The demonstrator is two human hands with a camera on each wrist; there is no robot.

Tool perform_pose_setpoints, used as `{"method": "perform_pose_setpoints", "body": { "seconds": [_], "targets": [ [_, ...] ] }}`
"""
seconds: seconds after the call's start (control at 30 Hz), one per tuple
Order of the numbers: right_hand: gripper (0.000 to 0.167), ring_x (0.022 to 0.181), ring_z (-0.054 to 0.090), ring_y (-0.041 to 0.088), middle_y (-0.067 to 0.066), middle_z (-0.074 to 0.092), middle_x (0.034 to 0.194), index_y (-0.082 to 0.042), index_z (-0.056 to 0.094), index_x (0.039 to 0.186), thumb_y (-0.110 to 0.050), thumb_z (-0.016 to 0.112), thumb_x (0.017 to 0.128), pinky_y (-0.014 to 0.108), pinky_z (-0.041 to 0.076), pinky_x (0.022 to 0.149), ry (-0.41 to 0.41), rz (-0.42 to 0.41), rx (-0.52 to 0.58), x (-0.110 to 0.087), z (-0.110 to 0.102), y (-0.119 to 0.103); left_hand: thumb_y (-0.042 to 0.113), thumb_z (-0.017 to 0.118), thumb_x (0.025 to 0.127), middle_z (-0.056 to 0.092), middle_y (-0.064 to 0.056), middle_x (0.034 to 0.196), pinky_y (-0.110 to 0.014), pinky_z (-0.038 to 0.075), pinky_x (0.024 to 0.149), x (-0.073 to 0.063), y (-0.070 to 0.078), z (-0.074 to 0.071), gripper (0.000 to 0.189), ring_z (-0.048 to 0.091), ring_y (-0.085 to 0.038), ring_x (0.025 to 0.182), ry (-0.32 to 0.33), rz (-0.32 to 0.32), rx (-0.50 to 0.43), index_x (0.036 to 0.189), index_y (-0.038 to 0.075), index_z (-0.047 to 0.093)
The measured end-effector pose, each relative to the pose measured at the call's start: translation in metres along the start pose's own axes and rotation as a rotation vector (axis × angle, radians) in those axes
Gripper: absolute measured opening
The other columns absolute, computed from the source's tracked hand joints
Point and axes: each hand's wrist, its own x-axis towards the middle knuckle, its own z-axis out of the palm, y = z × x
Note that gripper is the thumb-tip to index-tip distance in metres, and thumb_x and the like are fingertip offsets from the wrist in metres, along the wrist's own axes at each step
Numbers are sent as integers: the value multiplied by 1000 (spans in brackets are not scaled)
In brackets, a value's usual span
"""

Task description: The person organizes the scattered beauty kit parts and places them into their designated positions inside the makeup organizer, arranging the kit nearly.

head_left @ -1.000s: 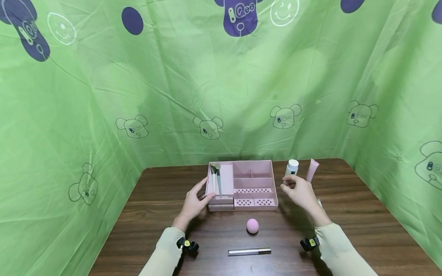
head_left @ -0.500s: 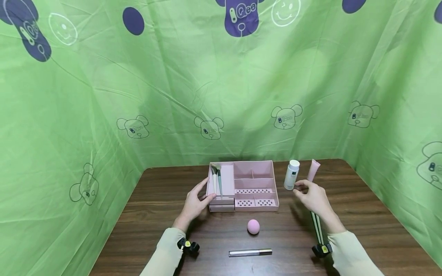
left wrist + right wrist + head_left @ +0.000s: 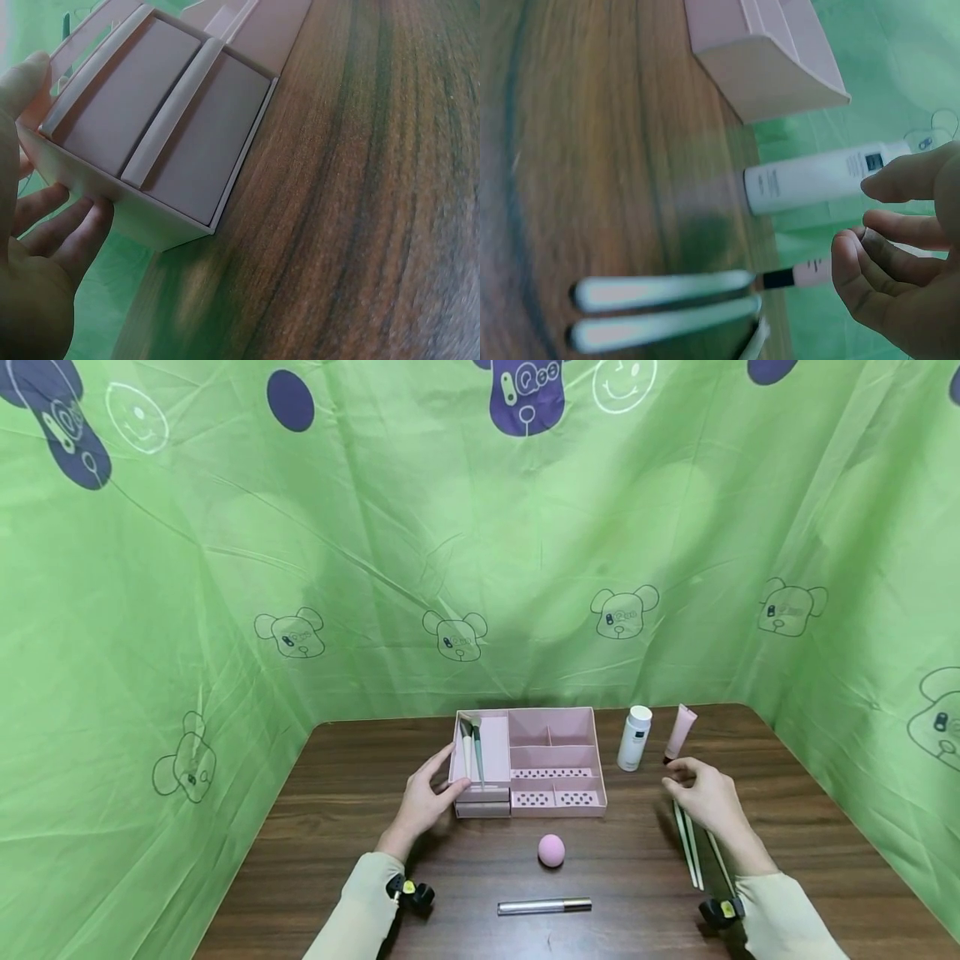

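My left hand [image 3: 416, 802] grips the front left corner of a pink organizer [image 3: 558, 720], thumb at the top edge and fingers along the side wall. Two makeup brushes [image 3: 477, 752] lie in its left top tray, above two drawers [image 3: 199, 127]. My right hand [image 3: 708, 797] hovers at the right with fingers loosely bent and a gap between thumb and index finger. Just beyond its fingertips stands a pink squeeze tube [image 3: 681, 731] on its dark cap. Slim pale green sticks [image 3: 687, 847] lie below the hand, their far ends partly hidden by it.
A white bottle [image 3: 634, 739] stands between the organizer and the tube. A pink ball-shaped sponge [image 3: 551, 851] and a silver tube like a pen [image 3: 544, 907] lie on the wooden table [image 3: 360, 768] in front. Green cloth [image 3: 525, 568] hangs behind and at both sides.
My right hand has moved right and nearer to me, from beside the white bottle to over the pale sticks, uncovering bottle, tube and sticks. The left hand stays on the organizer.
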Motion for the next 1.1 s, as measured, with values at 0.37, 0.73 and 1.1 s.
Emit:
{"method": "perform_pose_setpoints", "body": {
  "seconds": [0.37, 0.73, 1.1],
  "targets": [
    [26, 79, 66, 32, 12, 72, 87, -1, 68, 105, -14, 69, 83, 44, 50, 66, -8, 65, -66, -7, -7, 25, 11, 77, 85, 48, -26, 143, -48, 54, 94, 1, 6, -2, 68, 57, -43, 117, -10, -16, 0, 143, -1, 45],
    [31, 86, 64, 43, 15, 71, 86, 0, 68, 105, -19, 70, 81, 48, 50, 66, -10, 117, -109, -11, -3, 46, 29, 80, 82, 50, -9, 145, -32, 55, 94, 0, -14, -1, 70, 53, -30, 127, 3, -49, 7, 144, 16, 50],
    [32, 85, 63, 46, 17, 71, 87, 1, 67, 105, -20, 72, 81, 49, 49, 64, -37, 147, -112, -12, -3, 50, 18, 80, 82, 52, -15, 142, -36, 57, 92, 0, -14, 1, 68, 61, -33, 115, 10, -36, -2, 143, 11, 49]
  ]
}}
